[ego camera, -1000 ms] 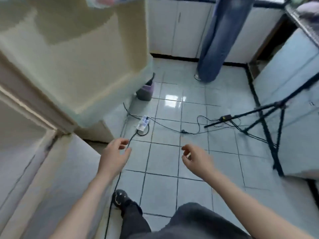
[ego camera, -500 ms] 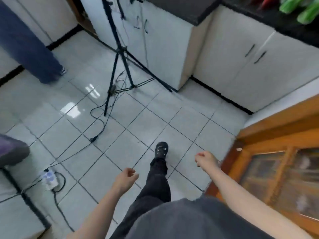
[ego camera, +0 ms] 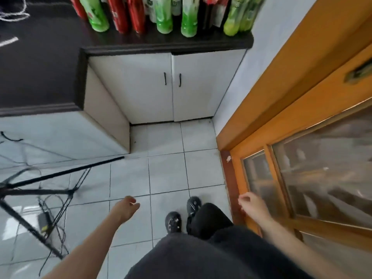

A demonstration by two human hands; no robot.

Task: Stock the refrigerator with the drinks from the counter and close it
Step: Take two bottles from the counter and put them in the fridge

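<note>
Drinks [ego camera: 161,13] — green and red bottles, upright in row along back of dark counter [ego camera: 50,63], at top of view. Refrigerator not visible. White cabinet doors [ego camera: 171,87] closed directly below counter edge. Tiled floor [ego camera: 167,168] below cabinet. Left hand [ego camera: 124,209] low over floor, well short of counter — fingers loosely curled, holding nothing. Right hand [ego camera: 252,206] likewise empty, fingers half-bent, near wooden door [ego camera: 302,127] right of counter. Tripod [ego camera: 40,184] and cables left of counter base.
</note>
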